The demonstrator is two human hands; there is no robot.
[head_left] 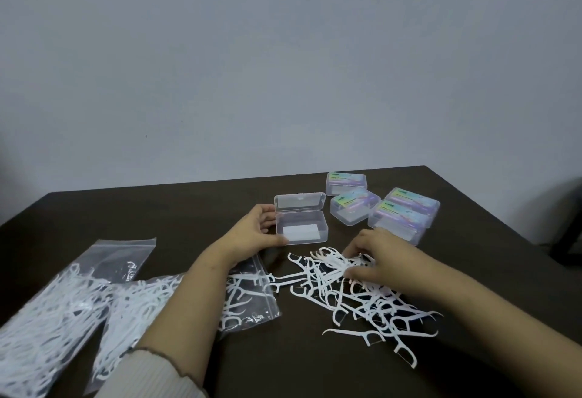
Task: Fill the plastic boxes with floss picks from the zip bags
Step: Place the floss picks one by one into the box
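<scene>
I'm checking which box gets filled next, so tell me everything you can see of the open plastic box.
The open plastic box is clear, rectangular, with rounded corners. Its hinged lid stands raised at the far side. Inside lies only a white rectangular patch, no floss picks. It sits on the dark table, beside four closed boxes. The left hand holds its left end.

no readable text anywhere. four closed plastic boxes (382, 205) carry iridescent labels with printed lines, too blurred to read. white card (301, 233) inside open box (300, 223) shows no legible print. zip bags (63, 300) show no legible marking.
</scene>
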